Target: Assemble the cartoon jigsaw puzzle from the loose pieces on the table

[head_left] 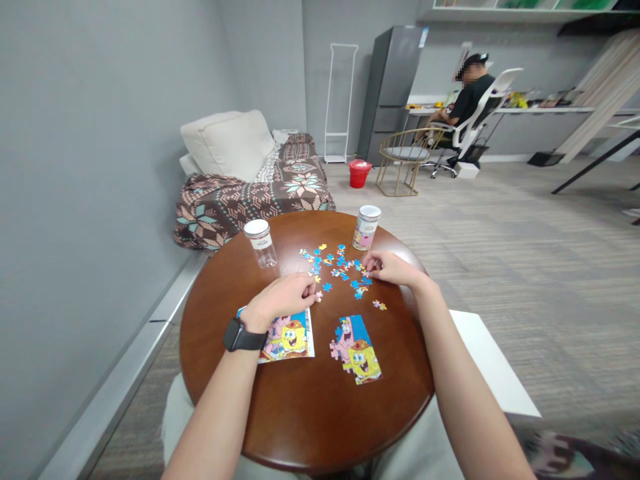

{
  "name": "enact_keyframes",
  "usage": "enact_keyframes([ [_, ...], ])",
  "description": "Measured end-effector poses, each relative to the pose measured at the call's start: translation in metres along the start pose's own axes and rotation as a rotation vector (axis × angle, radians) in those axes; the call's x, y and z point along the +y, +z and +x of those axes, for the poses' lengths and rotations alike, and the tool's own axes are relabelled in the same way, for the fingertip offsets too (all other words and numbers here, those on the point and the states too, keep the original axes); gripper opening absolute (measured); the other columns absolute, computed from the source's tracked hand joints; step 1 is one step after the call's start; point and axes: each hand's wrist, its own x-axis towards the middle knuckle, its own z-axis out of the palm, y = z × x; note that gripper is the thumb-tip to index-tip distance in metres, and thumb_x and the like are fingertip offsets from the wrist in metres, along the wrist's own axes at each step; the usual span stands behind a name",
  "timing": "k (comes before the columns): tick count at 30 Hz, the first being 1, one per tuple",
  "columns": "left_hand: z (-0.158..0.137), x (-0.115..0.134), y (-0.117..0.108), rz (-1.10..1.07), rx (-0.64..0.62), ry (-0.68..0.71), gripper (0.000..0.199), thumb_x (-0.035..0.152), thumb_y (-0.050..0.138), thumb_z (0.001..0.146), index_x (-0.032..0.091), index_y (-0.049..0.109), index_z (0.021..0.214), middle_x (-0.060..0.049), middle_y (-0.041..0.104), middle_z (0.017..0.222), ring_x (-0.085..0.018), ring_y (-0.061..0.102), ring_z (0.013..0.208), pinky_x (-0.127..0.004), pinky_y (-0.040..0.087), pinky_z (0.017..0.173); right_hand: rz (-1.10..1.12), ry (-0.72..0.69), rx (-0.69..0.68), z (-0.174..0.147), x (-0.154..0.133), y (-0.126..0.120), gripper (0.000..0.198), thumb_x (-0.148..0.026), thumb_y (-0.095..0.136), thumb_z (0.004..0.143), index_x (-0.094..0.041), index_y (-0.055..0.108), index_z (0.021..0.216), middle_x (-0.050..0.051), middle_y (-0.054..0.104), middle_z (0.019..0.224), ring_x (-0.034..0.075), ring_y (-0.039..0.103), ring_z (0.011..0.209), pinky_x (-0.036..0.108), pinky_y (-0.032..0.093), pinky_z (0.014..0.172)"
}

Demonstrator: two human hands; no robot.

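My left hand (287, 295), with a black smartwatch (245, 335) on its wrist, is curled over the top of a printed picture sheet (290, 337). At its fingertips is a pinkish jigsaw piece (319, 297). Over the right side of the loose jigsaw pieces (344, 274), my right hand (391, 268) has its fingers bent and drawn together on small pieces; its exact hold is partly hidden. A partly joined jigsaw (361, 357) of a yellow and a pink cartoon figure lies nearer me. Two joined pieces (380, 305) rest apart, below my right hand.
A clear jar (263, 245) with a white lid stands at the table's back left. A printed jar (367, 228) stands at the back right of the round wooden table (300, 427). Beyond are a covered sofa (250, 193), a red bin (359, 173) and a seated person (473, 93).
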Motion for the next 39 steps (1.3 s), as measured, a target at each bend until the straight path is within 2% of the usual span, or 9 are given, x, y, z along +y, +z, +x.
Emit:
enact_keyframes([
  [6,0.001,0.005,-0.003,0.029,0.011,0.003,0.017,0.02,0.048,0.084,0.019,0.046,0.067,0.001,0.052,0.068,-0.014,0.043,0.062,-0.028,0.028,0.058,-0.044,-0.058,-0.075,0.0,-0.002,0.003,0.011,-0.024,0.063,0.068,-0.016,0.066,0.075,-0.001,0.063,0.061,0.013,0.055,0.057,0.025,0.041,0.057],
  [12,-0.001,0.01,-0.005,0.048,0.056,-0.002,0.017,0.023,0.047,0.088,0.019,0.054,0.072,-0.002,0.058,0.074,-0.016,0.049,0.065,-0.028,0.032,0.06,0.166,-0.156,-0.093,-0.001,-0.021,0.011,0.028,-0.043,0.068,0.073,-0.016,0.07,0.079,0.004,0.07,0.074,0.017,0.061,0.068,0.029,0.047,0.065],
  [17,0.0,0.013,-0.005,-0.024,0.109,0.048,0.018,0.029,0.051,0.093,0.019,0.062,0.084,-0.002,0.063,0.083,-0.016,0.056,0.074,-0.027,0.04,0.067,0.333,-0.175,-0.232,-0.005,-0.044,0.019,0.032,-0.042,0.075,0.071,-0.016,0.074,0.09,0.007,0.075,0.09,0.02,0.067,0.082,0.032,0.051,0.076],
  [21,0.001,0.019,-0.004,-0.115,0.134,0.111,0.017,0.03,0.054,0.093,0.019,0.066,0.092,-0.002,0.065,0.086,-0.016,0.058,0.079,-0.026,0.042,0.073,0.476,-0.127,-0.328,-0.006,-0.052,0.025,0.035,-0.038,0.082,0.063,-0.015,0.07,0.086,0.006,0.075,0.082,0.019,0.068,0.077,0.031,0.052,0.072],
  [27,0.004,0.03,-0.004,-0.224,0.121,0.121,0.021,0.03,0.052,0.094,0.018,0.068,0.087,-0.001,0.068,0.082,-0.015,0.059,0.075,-0.026,0.042,0.075,0.519,-0.134,-0.357,-0.007,-0.056,0.028,0.031,-0.039,0.082,0.065,-0.015,0.068,0.077,0.005,0.074,0.074,0.013,0.063,0.06,0.026,0.049,0.059],
  [34,0.005,0.027,0.001,-0.358,0.121,0.053,0.024,0.032,0.052,0.092,0.017,0.069,0.084,0.001,0.066,0.074,-0.012,0.053,0.065,-0.023,0.038,0.063,0.662,-0.187,-0.381,-0.006,-0.05,0.024,0.038,-0.048,0.08,0.069,-0.014,0.067,0.083,0.006,0.073,0.076,0.015,0.066,0.065,0.029,0.051,0.067],
  [39,0.006,0.03,-0.001,-0.359,0.123,0.034,0.025,0.031,0.051,0.09,0.016,0.068,0.081,0.001,0.066,0.074,-0.012,0.054,0.067,-0.023,0.039,0.064,0.662,-0.167,-0.4,-0.004,-0.046,0.028,0.039,-0.049,0.078,0.071,-0.014,0.067,0.084,0.005,0.074,0.076,0.014,0.065,0.063,0.026,0.049,0.063],
])
